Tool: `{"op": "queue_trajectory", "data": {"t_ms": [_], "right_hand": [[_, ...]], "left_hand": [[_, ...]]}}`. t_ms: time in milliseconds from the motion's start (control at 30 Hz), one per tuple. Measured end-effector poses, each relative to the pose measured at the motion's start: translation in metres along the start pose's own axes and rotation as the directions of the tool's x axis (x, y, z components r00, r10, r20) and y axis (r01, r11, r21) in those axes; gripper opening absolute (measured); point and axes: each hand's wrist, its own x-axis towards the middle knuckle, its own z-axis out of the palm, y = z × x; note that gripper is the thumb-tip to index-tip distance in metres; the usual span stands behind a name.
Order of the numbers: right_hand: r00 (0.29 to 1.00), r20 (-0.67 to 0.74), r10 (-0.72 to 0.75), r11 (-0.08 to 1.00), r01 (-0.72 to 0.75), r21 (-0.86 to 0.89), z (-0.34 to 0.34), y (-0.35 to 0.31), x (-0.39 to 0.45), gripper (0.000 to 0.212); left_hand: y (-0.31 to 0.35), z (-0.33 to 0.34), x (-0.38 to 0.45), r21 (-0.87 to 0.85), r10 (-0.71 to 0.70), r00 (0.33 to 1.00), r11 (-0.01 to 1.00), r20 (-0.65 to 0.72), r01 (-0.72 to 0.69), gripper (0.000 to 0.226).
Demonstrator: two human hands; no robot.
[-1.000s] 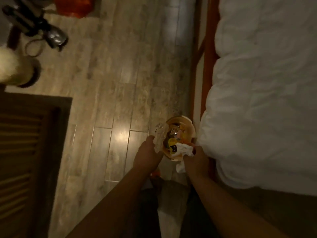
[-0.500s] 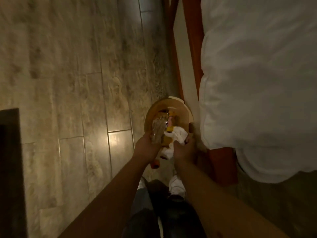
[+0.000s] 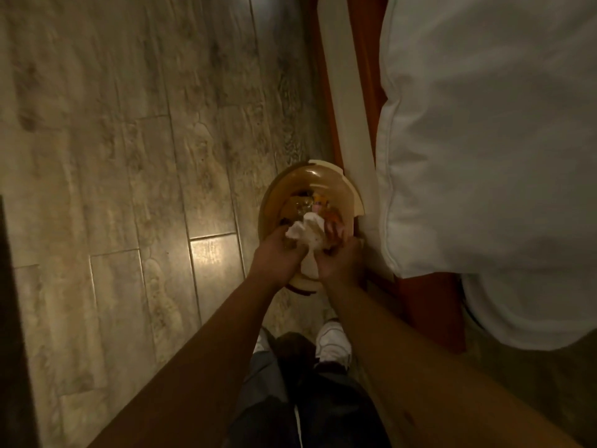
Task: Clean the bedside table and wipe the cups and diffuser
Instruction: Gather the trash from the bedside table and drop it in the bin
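I stand over a small round tan bin (image 3: 292,181) on the floor beside the bed; it holds mixed rubbish. Both hands meet just above its near rim. My left hand (image 3: 277,258) is curled round a clear glass cup (image 3: 299,205), which is dim and mostly hidden by the tissue. A crumpled white tissue (image 3: 307,232) is gripped by my right hand (image 3: 343,265) and pressed against the cup between the two hands. The bedside table and the diffuser are out of view.
A bed with a white duvet (image 3: 484,140) and an orange-red frame (image 3: 366,59) fills the right side. Wood-look floor (image 3: 129,156) spreads to the left, with a dark piece of furniture (image 3: 9,318) at the left edge. My white shoes (image 3: 334,342) stand below the bin.
The view has tilted down and closed in on the bin. My hands have come together, and the tissue now covers the cup that my left hand held apart before.
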Motion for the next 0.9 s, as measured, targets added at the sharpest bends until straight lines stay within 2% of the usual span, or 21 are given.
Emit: {"op": "queue_trajectory", "data": {"t_ms": [67, 167, 233, 333, 400, 467, 533, 633, 700, 767, 833, 900], "right_hand": [[0.999, -0.008, -0.036, 0.996, 0.035, -0.085, -0.001, -0.004, -0.005, 0.06], [0.997, 0.018, -0.074, 0.991, 0.075, -0.107, -0.005, -0.009, -0.017, 0.054], [0.994, 0.045, -0.098, 0.993, 0.101, -0.068, -0.01, -0.016, -0.029, 0.057], [0.963, 0.07, -0.259, 0.965, 0.26, -0.018, -0.02, -0.025, -0.047, 0.065], [0.928, 0.097, -0.359, 0.919, 0.37, -0.14, -0.027, -0.032, -0.057, 0.075], [0.908, 0.158, -0.388, 0.875, 0.416, -0.246, -0.032, -0.038, -0.065, 0.079], [0.903, 0.183, -0.388, 0.871, 0.424, -0.247, -0.041, -0.05, -0.081, 0.073], [0.909, 0.183, -0.374, 0.906, 0.4, -0.14, -0.068, -0.072, -0.116, 0.063], [0.908, 0.177, -0.38, 0.896, 0.409, -0.175, -0.09, -0.084, -0.149, 0.053], [0.892, 0.15, -0.427, 0.876, 0.449, -0.178, -0.114, -0.091, -0.181, 0.047], [0.892, 0.107, -0.439, 0.887, 0.449, -0.107, -0.143, -0.094, -0.208, 0.045], [0.889, 0.024, -0.457, 0.883, 0.457, -0.11, -0.177, -0.094, -0.23, 0.04]], "left_hand": [[0.006, -0.001, -0.006, 0.054, 0.086, 0.996, 0.995, -0.012, -0.085, 0.035], [0.014, -0.008, -0.013, 0.123, 0.145, 0.989, 0.982, -0.032, -0.141, 0.045], [0.019, -0.017, -0.018, 0.188, 0.187, 0.981, 0.966, -0.043, -0.175, 0.051], [0.03, -0.033, -0.028, 0.368, 0.263, 0.963, 0.902, -0.06, -0.224, 0.063], [0.043, -0.045, -0.04, 0.462, 0.319, 0.945, 0.85, -0.071, -0.252, 0.066], [0.055, -0.054, -0.051, 0.532, 0.361, 0.931, 0.801, -0.059, -0.277, 0.066], [0.069, -0.067, -0.065, 0.585, 0.375, 0.927, 0.758, -0.029, -0.288, 0.068], [0.091, -0.084, -0.093, 0.632, 0.373, 0.927, 0.712, 0.029, -0.306, 0.07], [0.112, -0.095, -0.119, 0.642, 0.404, 0.913, 0.686, 0.055, -0.343, 0.07], [0.136, -0.106, -0.148, 0.648, 0.455, 0.887, 0.651, 0.081, -0.394, 0.07], [0.163, -0.113, -0.177, 0.662, 0.527, 0.841, 0.587, 0.125, -0.466, 0.072], [0.193, -0.113, -0.206, 0.684, 0.582, 0.793, 0.506, 0.179, -0.526, 0.074]]}}
